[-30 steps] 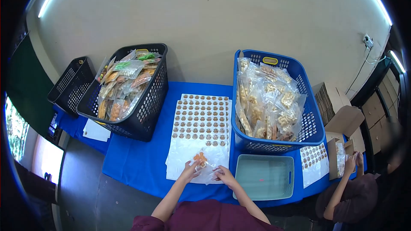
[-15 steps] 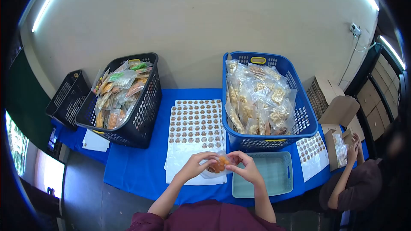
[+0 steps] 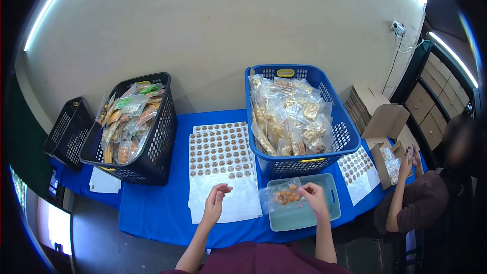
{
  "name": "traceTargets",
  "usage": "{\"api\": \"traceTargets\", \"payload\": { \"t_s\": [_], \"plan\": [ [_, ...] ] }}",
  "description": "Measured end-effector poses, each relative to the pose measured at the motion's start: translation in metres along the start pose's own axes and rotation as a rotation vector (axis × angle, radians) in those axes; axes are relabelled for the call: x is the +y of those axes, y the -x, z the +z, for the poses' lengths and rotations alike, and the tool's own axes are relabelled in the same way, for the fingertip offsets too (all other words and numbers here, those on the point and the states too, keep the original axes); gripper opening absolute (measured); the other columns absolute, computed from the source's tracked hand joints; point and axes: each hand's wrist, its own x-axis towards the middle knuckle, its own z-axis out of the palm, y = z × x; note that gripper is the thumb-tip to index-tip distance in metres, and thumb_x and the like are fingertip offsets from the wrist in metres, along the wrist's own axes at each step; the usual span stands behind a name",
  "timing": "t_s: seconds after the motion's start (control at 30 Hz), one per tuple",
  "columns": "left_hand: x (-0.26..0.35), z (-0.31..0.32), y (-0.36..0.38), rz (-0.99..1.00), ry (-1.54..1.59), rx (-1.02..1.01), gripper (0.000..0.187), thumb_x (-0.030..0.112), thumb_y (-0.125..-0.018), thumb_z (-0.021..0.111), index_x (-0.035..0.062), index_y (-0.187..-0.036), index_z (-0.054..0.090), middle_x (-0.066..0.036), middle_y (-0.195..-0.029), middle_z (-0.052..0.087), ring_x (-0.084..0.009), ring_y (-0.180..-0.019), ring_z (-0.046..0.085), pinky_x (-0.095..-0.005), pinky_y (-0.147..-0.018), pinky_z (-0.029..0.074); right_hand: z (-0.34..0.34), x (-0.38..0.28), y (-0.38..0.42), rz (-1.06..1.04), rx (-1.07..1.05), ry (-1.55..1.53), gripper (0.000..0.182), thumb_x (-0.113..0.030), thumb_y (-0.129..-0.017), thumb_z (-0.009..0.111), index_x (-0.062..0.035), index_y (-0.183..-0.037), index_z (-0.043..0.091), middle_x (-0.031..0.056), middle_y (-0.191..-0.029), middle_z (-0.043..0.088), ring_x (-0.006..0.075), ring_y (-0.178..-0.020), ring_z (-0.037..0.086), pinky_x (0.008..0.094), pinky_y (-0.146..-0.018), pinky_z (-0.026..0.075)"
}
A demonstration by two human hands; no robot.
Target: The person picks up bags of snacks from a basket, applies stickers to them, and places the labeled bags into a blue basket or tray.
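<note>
Item: clear plastic packet of orange snack pieces, held just left of the right hand, its long axis running roughly left to right, its right end at the fingertips

Nearer hand: the right, thumb and fingers pinching the packet's right edge

Other hand: the left, well apart to the left of the packet, raised above the sheets of round stickers, fingers loosely extended, nothing visible in its grasp

Position: packet over the left part of the pale green tray, its left end reaching past the tray's left rim towards the sheets; whether it touches the tray, I cannot tell from here

Surroundings: blue basket of snack packets on the far side of the tray; black basket, likewise filled, farther left
</note>
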Motion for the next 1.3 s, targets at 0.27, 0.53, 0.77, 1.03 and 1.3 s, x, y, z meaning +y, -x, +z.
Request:
{"api": "traceTargets", "payload": {
  "t_s": [0.27, 0.53, 0.77, 1.03, 1.3],
  "plan": [
    [-0.010, 0.001, 0.005, -0.078, 0.025, 0.072, 0.032, 0.028, -0.094, 0.036, 0.0015, -0.108, 0.048, -0.009, -0.094, 0.059, -0.0157, -0.090, 0.056, -0.0280, -0.081, 0.041, -0.028, -0.059, 0.000, -0.152, 0.230, -0.587, 0.004, -0.007, -0.085, 0.053, -0.0031, -0.086, 0.053, 0.0016, -0.078, 0.058, 0.0080, -0.067, 0.055, 0.0198, -0.062, 0.046],
    [-0.021, 0.001, 0.015, -0.098, -0.018, 0.072, 0.030, 0.026, -0.094, 0.035, 0.0025, -0.106, 0.049, -0.008, -0.089, 0.060, -0.0148, -0.083, 0.057, -0.0278, -0.079, 0.042, -0.072, -0.075, -0.065, -0.317, 0.292, -0.655, 0.019, -0.013, -0.089, 0.048, -0.0009, -0.103, 0.051, 0.0090, -0.099, 0.058, 0.0158, -0.090, 0.056, 0.0278, -0.080, 0.045],
    [-0.033, -0.008, 0.026, -0.109, -0.054, 0.133, 0.025, 0.017, -0.092, 0.040, -0.0025, -0.104, 0.049, -0.012, -0.085, 0.061, -0.0164, -0.081, 0.059, -0.0272, -0.076, 0.046, -0.048, -0.066, -0.063, -0.402, 0.642, 0.156, 0.051, -0.021, -0.087, 0.052, -0.0017, -0.129, 0.029, 0.0155, -0.127, 0.035, 0.0236, -0.115, 0.040, 0.0317, -0.094, 0.034],
    [-0.031, -0.020, 0.030, -0.124, -0.170, 0.112, 0.023, 0.015, -0.089, 0.047, -0.0009, -0.105, 0.050, -0.012, -0.089, 0.062, -0.0168, -0.086, 0.060, -0.0276, -0.076, 0.046, 0.002, -0.045, -0.018, -0.404, 0.426, 0.110, 0.029, -0.005, -0.084, 0.050, 0.0005, -0.112, 0.045, 0.0087, -0.100, 0.051, 0.0146, -0.092, 0.050, 0.0251, -0.080, 0.041],
    [0.019, -0.071, 0.010, 0.062, -0.280, 0.181, 0.020, 0.009, -0.086, 0.051, -0.0018, -0.103, 0.052, -0.010, -0.086, 0.061, -0.0157, -0.083, 0.060, -0.0272, -0.076, 0.046, 0.070, -0.008, 0.014, -0.087, 0.132, -0.060, 0.012, -0.004, -0.085, 0.049, 0.0010, -0.095, 0.053, 0.0070, -0.078, 0.057, 0.0109, -0.068, 0.054, 0.0226, -0.063, 0.045]
  ]
}}
